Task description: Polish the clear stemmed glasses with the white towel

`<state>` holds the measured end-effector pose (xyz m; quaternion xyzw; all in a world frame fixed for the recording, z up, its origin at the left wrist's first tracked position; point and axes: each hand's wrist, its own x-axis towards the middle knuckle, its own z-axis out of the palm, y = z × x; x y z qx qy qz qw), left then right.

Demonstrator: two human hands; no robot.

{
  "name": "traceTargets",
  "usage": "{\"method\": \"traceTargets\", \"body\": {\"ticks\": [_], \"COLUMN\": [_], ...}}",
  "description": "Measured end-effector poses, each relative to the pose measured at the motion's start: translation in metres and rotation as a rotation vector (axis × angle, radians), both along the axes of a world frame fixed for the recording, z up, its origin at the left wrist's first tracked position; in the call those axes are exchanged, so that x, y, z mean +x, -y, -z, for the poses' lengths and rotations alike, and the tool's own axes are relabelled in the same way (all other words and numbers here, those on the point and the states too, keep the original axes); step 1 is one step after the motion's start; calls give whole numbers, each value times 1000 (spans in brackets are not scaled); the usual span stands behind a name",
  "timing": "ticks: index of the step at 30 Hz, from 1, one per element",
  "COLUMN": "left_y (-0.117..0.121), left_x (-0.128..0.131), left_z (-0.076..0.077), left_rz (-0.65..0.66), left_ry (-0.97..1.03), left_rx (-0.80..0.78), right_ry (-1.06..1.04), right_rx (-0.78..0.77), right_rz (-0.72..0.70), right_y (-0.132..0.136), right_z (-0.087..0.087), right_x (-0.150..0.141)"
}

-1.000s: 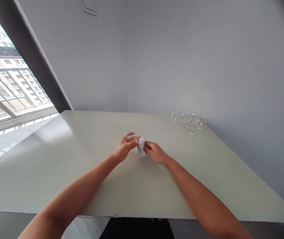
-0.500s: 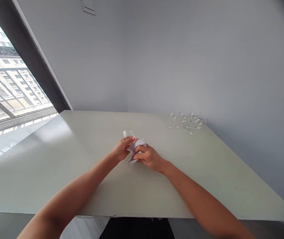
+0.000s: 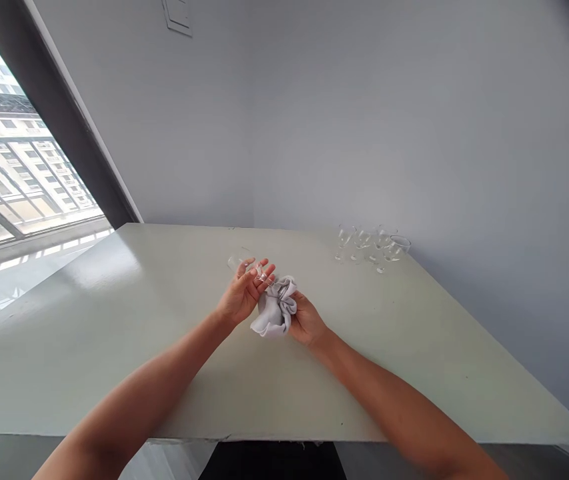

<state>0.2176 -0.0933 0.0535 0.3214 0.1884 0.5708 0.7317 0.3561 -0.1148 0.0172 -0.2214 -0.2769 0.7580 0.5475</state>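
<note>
A clear stemmed wine glass (image 3: 237, 260) lies tilted in my left hand (image 3: 242, 293), its bowl pointing to the far left. The fingers of that hand curl loosely about the glass near its stem. A light grey-white cloth (image 3: 272, 313) is bunched in my right hand (image 3: 308, 321), whose fingers are partly hidden behind the folds. The cloth meets the foot end of the glass, so the foot itself is covered. Both hands are just above the middle of the table.
The large pale table (image 3: 129, 373) reaches to the grey walls. Near its far right edge stand several stemmed glasses (image 3: 362, 241) beside a clear glass bowl (image 3: 401, 243). A window (image 3: 24, 167) is at the left.
The glass has tipped so its bowl points further left, and my left fingers have loosened and spread. My right hand has turned, bunching the cloth around the foot end.
</note>
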Motion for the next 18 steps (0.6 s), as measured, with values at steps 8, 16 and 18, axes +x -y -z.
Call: {"method": "traceTargets", "body": {"ticks": [8, 16, 18], "left_y": [15, 37, 39], "left_x": [10, 27, 28], "left_z": [-7, 3, 6], "left_rz": [-280, -477, -460], "left_ry": [-319, -472, -530], "left_rx": [238, 395, 464], "right_ry": [98, 213, 282], "right_rx": [-207, -98, -109], "right_rz": [47, 62, 73], "right_y": [0, 8, 7], "right_z": [2, -7, -2], "right_x": [1, 2, 0]}}
